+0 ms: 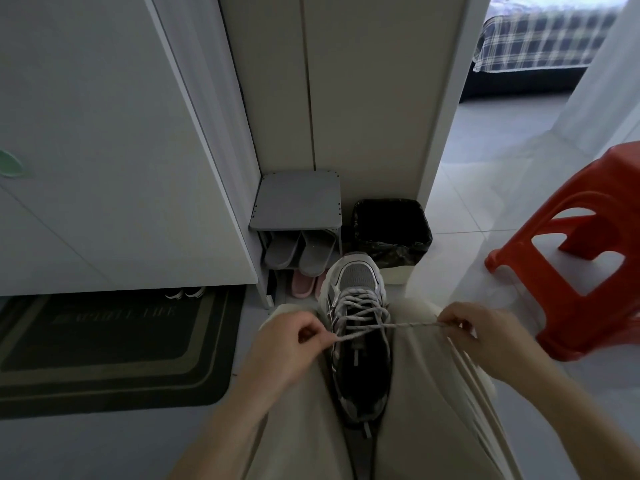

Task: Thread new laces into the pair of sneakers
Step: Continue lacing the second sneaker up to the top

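Pale floor tiles [485, 188] lie open ahead on our right as far as the red stool [588, 216]. The grey shoe rack [296, 199] and black bin [391, 230] close off the wall just past the toe of the sneaker [356, 282], and the doormat [114, 348] edges near our left knee. We have the sneaker wedged between our knees, toe pointing away, and our left hand [287, 344] and right hand [485, 337] each pinch an end of the lace [408, 326], drawn taut sideways over the upper eyelets.

legs: beige trousers [304, 438] (loose, creased) | left hand [287, 344], right hand [485, 337]: bare
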`<action>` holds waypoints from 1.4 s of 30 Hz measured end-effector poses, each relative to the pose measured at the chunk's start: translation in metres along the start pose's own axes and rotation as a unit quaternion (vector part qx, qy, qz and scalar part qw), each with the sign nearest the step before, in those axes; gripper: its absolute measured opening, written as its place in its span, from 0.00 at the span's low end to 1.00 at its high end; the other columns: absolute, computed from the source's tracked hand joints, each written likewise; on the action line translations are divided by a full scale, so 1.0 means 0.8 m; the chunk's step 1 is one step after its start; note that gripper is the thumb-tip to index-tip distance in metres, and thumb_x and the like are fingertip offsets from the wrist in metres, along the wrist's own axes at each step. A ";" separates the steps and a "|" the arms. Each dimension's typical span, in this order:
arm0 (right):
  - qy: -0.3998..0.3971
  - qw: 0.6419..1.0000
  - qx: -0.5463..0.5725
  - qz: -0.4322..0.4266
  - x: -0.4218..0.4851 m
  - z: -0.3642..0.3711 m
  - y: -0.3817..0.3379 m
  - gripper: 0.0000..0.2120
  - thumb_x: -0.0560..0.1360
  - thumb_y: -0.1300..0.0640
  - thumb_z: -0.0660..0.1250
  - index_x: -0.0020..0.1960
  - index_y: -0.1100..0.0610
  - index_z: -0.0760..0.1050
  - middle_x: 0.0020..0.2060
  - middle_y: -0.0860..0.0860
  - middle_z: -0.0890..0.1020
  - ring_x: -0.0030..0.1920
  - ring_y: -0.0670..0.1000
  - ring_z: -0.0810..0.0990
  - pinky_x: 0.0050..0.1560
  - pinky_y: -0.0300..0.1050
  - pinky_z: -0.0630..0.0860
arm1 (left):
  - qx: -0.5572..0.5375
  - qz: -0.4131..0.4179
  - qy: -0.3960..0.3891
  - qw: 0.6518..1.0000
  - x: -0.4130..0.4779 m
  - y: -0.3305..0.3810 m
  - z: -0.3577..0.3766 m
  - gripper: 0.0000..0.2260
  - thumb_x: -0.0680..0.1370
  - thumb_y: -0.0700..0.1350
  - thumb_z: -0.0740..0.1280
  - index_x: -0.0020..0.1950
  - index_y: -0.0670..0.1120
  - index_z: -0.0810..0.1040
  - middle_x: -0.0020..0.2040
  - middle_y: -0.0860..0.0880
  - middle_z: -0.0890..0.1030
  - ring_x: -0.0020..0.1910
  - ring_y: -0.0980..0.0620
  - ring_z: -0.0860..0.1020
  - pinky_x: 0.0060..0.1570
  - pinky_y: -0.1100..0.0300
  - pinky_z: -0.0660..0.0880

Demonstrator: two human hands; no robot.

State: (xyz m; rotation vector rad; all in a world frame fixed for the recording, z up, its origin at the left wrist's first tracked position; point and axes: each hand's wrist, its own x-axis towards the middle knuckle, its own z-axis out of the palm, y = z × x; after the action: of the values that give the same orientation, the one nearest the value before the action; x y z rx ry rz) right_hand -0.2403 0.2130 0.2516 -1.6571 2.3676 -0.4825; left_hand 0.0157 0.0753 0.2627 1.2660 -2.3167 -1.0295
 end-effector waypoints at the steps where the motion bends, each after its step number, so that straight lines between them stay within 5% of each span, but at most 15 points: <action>1: 0.005 1.000 0.002 0.009 0.001 -0.002 0.001 0.02 0.74 0.51 0.68 0.46 0.44 0.78 0.36 0.38 0.78 0.39 0.44 0.78 0.45 0.47 0.77 | -0.027 0.010 0.021 0.999 0.003 0.002 -0.003 0.05 0.73 0.51 0.72 0.39 0.52 0.79 0.32 0.55 0.78 0.31 0.62 0.73 0.34 0.69 0.69; 4: 0.014 0.997 0.058 0.047 -0.001 -0.013 -0.007 0.04 0.71 0.46 0.70 0.46 0.42 0.78 0.31 0.41 0.80 0.34 0.41 0.79 0.39 0.40 0.78 | -0.021 0.000 0.036 0.999 0.014 0.000 -0.009 0.06 0.74 0.49 0.71 0.37 0.54 0.76 0.34 0.55 0.78 0.34 0.61 0.75 0.36 0.68 0.71; 8: 0.024 0.978 0.202 0.049 -0.004 -0.025 -0.025 0.08 0.71 0.52 0.71 0.45 0.42 0.74 0.27 0.44 0.81 0.24 0.43 0.75 0.29 0.32 0.70 | 0.107 -0.003 0.022 0.994 0.013 0.001 0.004 0.06 0.74 0.54 0.69 0.41 0.57 0.73 0.45 0.60 0.73 0.45 0.61 0.73 0.46 0.67 0.70; 11: 0.033 0.948 0.312 0.050 -0.005 -0.027 -0.045 0.05 0.73 0.61 0.70 0.45 0.52 0.77 0.28 0.51 0.82 0.22 0.47 0.72 0.26 0.37 0.70 | 0.039 0.069 0.068 0.995 -0.002 0.033 0.014 0.04 0.76 0.52 0.68 0.45 0.54 0.75 0.43 0.59 0.74 0.42 0.62 0.74 0.43 0.71 0.71; 14: 0.037 0.917 0.395 0.028 0.002 -0.027 -0.071 0.07 0.72 0.67 0.69 0.44 0.56 0.80 0.29 0.54 0.82 0.26 0.48 0.78 0.32 0.35 0.74 | -0.046 0.100 0.005 0.994 -0.015 0.070 0.029 0.06 0.76 0.53 0.68 0.49 0.52 0.78 0.44 0.58 0.78 0.45 0.62 0.75 0.44 0.70 0.72; 18: 0.027 0.888 0.458 0.015 0.011 -0.028 -0.097 0.09 0.72 0.69 0.68 0.45 0.57 0.82 0.34 0.53 0.84 0.33 0.45 0.81 0.35 0.32 0.74 | -0.112 0.102 -0.068 0.986 -0.010 0.090 0.048 0.03 0.76 0.52 0.67 0.47 0.57 0.73 0.46 0.59 0.80 0.45 0.60 0.78 0.49 0.64 0.74; 20: 0.031 0.857 0.514 0.028 0.014 -0.033 -0.099 0.09 0.73 0.71 0.66 0.47 0.60 0.81 0.36 0.56 0.84 0.33 0.47 0.81 0.33 0.33 0.74 | -0.148 0.083 -0.070 0.983 -0.004 0.089 0.048 0.02 0.77 0.51 0.65 0.44 0.55 0.75 0.43 0.55 0.82 0.40 0.55 0.80 0.44 0.57 0.77; 22: 0.051 0.836 0.544 0.045 0.017 -0.038 -0.095 0.09 0.73 0.71 0.65 0.48 0.61 0.80 0.37 0.55 0.84 0.33 0.47 0.81 0.33 0.33 0.74 | -0.176 0.054 -0.084 0.979 0.000 0.085 0.042 0.05 0.78 0.47 0.65 0.42 0.53 0.75 0.41 0.51 0.84 0.35 0.59 0.79 0.39 0.59 0.76; 27: 0.085 0.880 0.461 0.079 0.020 -0.027 -0.067 0.12 0.74 0.71 0.65 0.47 0.57 0.80 0.36 0.54 0.85 0.34 0.46 0.82 0.33 0.33 0.74 | -0.094 0.036 -0.106 0.989 -0.001 0.066 0.018 0.06 0.79 0.45 0.63 0.46 0.56 0.77 0.37 0.57 0.82 0.41 0.59 0.80 0.49 0.60 0.77; 33: 0.104 0.952 0.270 0.102 0.014 -0.008 -0.047 0.09 0.73 0.62 0.69 0.48 0.49 0.81 0.39 0.48 0.81 0.34 0.41 0.77 0.37 0.34 0.72 | 0.006 0.024 -0.060 0.998 -0.006 0.053 0.007 0.10 0.76 0.55 0.67 0.42 0.50 0.80 0.30 0.56 0.80 0.27 0.63 0.74 0.34 0.64 0.73; 36: 0.188 0.972 0.140 0.000 0.006 -0.006 -0.057 0.06 0.73 0.54 0.70 0.50 0.48 0.82 0.46 0.45 0.75 0.41 0.41 0.75 0.42 0.36 0.71 | 0.017 0.016 -0.055 0.998 -0.007 0.057 0.011 0.10 0.76 0.57 0.66 0.43 0.51 0.80 0.33 0.54 0.81 0.31 0.61 0.76 0.38 0.61 0.76; 39: 0.087 0.974 0.173 -0.117 -0.002 -0.004 -0.082 0.13 0.73 0.43 0.62 0.51 0.46 0.81 0.45 0.38 0.78 0.45 0.39 0.78 0.46 0.29 0.72 | 0.017 0.043 -0.063 0.997 -0.006 0.067 0.016 0.08 0.78 0.52 0.64 0.49 0.51 0.81 0.38 0.56 0.81 0.36 0.61 0.76 0.46 0.58 0.77; 42: 0.040 0.978 0.128 -0.162 -0.003 0.012 -0.088 0.14 0.73 0.45 0.60 0.55 0.44 0.78 0.44 0.32 0.78 0.45 0.33 0.76 0.46 0.28 0.70 | 0.029 0.056 -0.036 0.997 -0.005 0.076 0.016 0.09 0.78 0.53 0.65 0.46 0.50 0.81 0.36 0.57 0.81 0.35 0.61 0.76 0.42 0.64 0.75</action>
State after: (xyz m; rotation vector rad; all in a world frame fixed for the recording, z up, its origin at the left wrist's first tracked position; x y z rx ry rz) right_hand -0.1751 0.1921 0.2696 -1.9317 1.9850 -0.8868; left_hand -0.0260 0.1054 0.2972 1.1230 -2.4578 -0.9944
